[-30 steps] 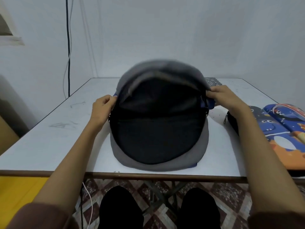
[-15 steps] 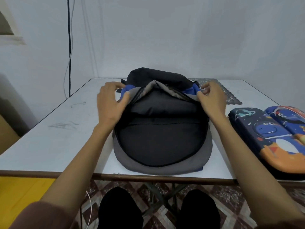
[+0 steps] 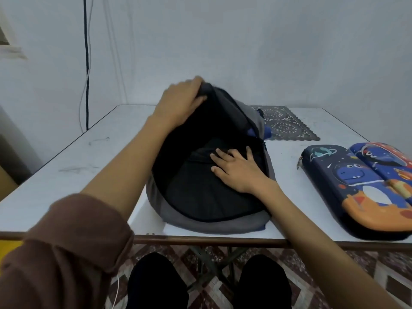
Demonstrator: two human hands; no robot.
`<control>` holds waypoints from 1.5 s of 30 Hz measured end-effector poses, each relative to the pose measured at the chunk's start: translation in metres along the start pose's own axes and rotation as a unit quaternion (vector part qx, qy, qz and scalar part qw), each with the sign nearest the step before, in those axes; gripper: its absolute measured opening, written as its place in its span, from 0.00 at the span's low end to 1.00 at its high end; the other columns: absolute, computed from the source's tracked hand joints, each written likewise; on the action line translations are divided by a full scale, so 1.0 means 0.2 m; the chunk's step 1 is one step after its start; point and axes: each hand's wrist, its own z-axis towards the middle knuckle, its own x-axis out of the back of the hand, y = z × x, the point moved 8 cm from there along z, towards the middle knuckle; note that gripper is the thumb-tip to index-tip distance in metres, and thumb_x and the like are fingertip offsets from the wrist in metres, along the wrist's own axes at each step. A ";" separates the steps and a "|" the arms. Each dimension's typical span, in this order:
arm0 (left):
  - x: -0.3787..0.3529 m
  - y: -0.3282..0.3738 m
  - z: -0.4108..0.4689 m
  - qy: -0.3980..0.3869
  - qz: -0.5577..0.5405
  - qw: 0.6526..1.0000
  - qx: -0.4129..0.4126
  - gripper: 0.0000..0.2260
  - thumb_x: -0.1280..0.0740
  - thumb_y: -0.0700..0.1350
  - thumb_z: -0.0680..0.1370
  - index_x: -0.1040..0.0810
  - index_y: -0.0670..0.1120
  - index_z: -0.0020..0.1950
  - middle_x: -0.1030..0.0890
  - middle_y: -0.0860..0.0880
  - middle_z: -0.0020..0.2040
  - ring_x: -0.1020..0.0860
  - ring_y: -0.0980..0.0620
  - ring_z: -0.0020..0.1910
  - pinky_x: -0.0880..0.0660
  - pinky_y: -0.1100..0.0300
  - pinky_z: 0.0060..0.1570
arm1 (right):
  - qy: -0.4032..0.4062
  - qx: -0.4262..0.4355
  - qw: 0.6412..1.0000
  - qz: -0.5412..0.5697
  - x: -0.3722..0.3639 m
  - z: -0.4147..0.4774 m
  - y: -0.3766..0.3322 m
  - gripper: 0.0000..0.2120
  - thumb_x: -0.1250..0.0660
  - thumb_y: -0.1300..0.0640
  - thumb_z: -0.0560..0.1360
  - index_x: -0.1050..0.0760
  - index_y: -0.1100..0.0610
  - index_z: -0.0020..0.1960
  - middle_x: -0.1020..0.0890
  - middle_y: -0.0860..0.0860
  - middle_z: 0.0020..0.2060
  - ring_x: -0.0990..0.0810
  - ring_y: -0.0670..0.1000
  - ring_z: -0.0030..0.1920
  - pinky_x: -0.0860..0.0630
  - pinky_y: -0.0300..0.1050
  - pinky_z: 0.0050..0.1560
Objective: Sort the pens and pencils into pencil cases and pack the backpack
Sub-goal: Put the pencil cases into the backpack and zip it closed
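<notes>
Fingers of left hand grip backpack rim; right hand flat inside.

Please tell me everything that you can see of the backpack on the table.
The backpack is grey fabric outside with a black lining and blue trim at its far side. It lies flat on the white table, its main compartment wide open. The left hand grips the upper flap's rim and holds it up; the right hand rests flat, fingers spread, on the lining inside.
</notes>
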 end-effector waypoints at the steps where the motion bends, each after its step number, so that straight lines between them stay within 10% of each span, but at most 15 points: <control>1: 0.06 0.00 0.05 0.011 -0.002 1.000 -0.003 0.16 0.40 0.49 0.82 0.31 0.42 0.65 0.22 0.37 0.59 0.25 0.36 0.56 0.32 0.47 0.52 | -0.008 -0.001 1.000 -0.005 0.00 0.00 0.00 0.26 0.56 0.43 0.83 0.50 0.48 0.79 0.49 0.46 0.79 0.51 0.51 0.77 0.61 0.65 0.72; 12: 0.36 0.01 0.25 0.139 -0.023 0.990 0.031 0.15 0.44 0.48 0.81 0.32 0.43 0.65 0.23 0.44 0.58 0.26 0.41 0.54 0.34 0.52 0.51 | -0.023 -0.003 0.999 -0.044 0.00 0.00 -0.03 0.26 0.58 0.44 0.83 0.53 0.49 0.79 0.50 0.46 0.79 0.50 0.52 0.77 0.56 0.61 0.74; 35: -0.30 0.05 -0.40 -0.121 -0.085 0.988 -0.044 0.27 0.43 0.66 0.78 0.37 0.54 0.72 0.25 0.53 0.67 0.31 0.53 0.68 0.53 0.43 0.76 | -0.014 0.028 0.997 0.068 0.06 -0.10 -0.02 0.25 0.46 0.44 0.82 0.43 0.47 0.77 0.47 0.47 0.78 0.48 0.49 0.77 0.50 0.61 0.74; 39: -0.24 0.13 -0.39 -0.052 -0.171 0.984 -0.006 0.29 0.46 0.66 0.77 0.34 0.52 0.73 0.28 0.53 0.70 0.35 0.56 0.72 0.52 0.44 0.76 | 0.020 0.048 0.960 0.276 0.20 -0.22 0.06 0.18 0.34 0.52 0.78 0.25 0.53 0.67 0.29 0.50 0.71 0.32 0.46 0.70 0.41 0.28 0.68; 45: -0.17 0.53 -0.34 0.007 -0.330 0.944 -0.003 0.21 0.40 0.55 0.81 0.31 0.46 0.71 0.27 0.52 0.68 0.35 0.59 0.69 0.47 0.50 0.76 | 0.192 -0.079 0.851 0.482 0.45 -0.51 0.45 0.09 0.34 0.61 0.78 0.17 0.56 0.55 0.15 0.53 0.48 0.18 0.50 0.50 0.24 0.41 0.54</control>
